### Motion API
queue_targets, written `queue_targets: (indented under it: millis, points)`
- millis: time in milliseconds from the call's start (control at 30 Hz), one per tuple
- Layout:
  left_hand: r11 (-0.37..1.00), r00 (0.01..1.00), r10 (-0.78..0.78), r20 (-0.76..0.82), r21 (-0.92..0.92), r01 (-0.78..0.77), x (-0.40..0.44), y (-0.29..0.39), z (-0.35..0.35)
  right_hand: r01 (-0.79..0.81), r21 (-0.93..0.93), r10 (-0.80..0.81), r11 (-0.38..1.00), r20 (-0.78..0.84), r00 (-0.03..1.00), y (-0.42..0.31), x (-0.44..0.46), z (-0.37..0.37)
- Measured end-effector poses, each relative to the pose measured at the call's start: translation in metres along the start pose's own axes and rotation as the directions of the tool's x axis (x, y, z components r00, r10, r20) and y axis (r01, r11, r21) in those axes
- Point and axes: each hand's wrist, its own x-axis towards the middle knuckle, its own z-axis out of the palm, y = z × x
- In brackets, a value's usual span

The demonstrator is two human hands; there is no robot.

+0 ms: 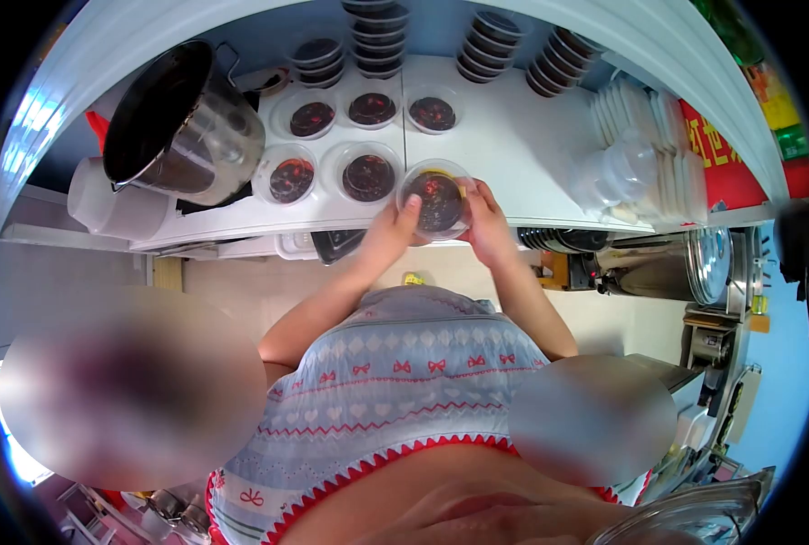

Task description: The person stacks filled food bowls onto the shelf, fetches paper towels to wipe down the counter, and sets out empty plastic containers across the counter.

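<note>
Both of my hands hold one round clear plastic tub (435,202) at the front edge of the white counter. Dark, oily contents with red flecks fill its lower part. My left hand (394,232) grips the tub's left side, thumb along the wall. On the opposite side, my right hand (487,224) has its fingers closed around the rim and wall. Just left of it stands another open tub (368,177) with similar dark contents. Several more such tubs, including one at the back (433,114), stand behind and to the left.
A large metal pot (200,136) with dark residue stands at the left, beside a white container (118,200). Stacks of filled tubs (382,41) line the back wall. Clear empty tubs (618,173) and stacked lids (668,136) are at the right. The counter's front edge (323,222) runs below my hands.
</note>
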Motion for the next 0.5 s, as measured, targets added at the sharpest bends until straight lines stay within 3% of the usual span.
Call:
queue_targets:
  millis: [33,67,100,167,200,233,300,333,367,433,500]
  points:
    - [0.98,0.985,-0.151,0.081,-0.117,0.16,0.001,0.009,-0.007,-0.142,0.008,0.14,0.99,0.125,0.982,-0.01,0.002,-0.011]
    - [0.97,0.975,-0.198,0.101,-0.122,0.209,0.007,0.006,-0.016,-0.282,-0.003,0.273,0.96,0.246,0.93,-0.017,0.005,-0.019]
    - [0.97,0.975,-0.196,0.104,-0.123,0.208,0.013,0.003,-0.026,-0.279,-0.003,0.272,0.96,0.243,0.931,-0.017,0.006,-0.024]
    - [0.937,0.938,-0.221,0.269,-0.207,0.28,0.022,-0.001,-0.038,-0.317,0.063,0.267,0.946,0.402,0.876,-0.013,0.01,-0.033]
    - [0.933,0.964,-0.184,0.19,-0.275,0.232,0.012,0.024,-0.024,-0.28,0.186,0.204,0.942,0.347,0.916,-0.009,0.012,-0.028]
    - [0.933,0.964,-0.183,0.193,-0.274,0.233,0.007,0.02,-0.012,-0.278,0.187,0.203,0.942,0.344,0.917,-0.007,0.013,-0.027]
    - [0.993,1.0,-0.012,0.003,-0.119,0.013,0.007,0.013,0.007,-0.244,0.254,0.179,0.936,0.254,0.951,-0.011,0.017,-0.024]
    - [0.971,1.0,-0.019,-0.018,-0.239,0.014,0.009,0.015,0.009,-0.24,0.253,0.174,0.937,0.255,0.951,-0.017,0.019,-0.022]
    - [0.971,1.0,-0.02,-0.017,-0.24,0.016,0.012,0.015,0.004,-0.234,0.253,0.16,0.939,0.282,0.946,-0.022,0.018,-0.02]
    - [0.953,0.984,-0.149,0.097,-0.25,0.169,0.022,0.012,-0.011,-0.227,0.253,0.147,0.94,0.302,0.942,-0.028,0.022,-0.02]
    - [0.96,0.986,-0.097,0.134,-0.247,0.128,0.027,0.01,-0.016,-0.207,0.276,0.144,0.938,0.231,0.962,-0.033,0.038,-0.019]
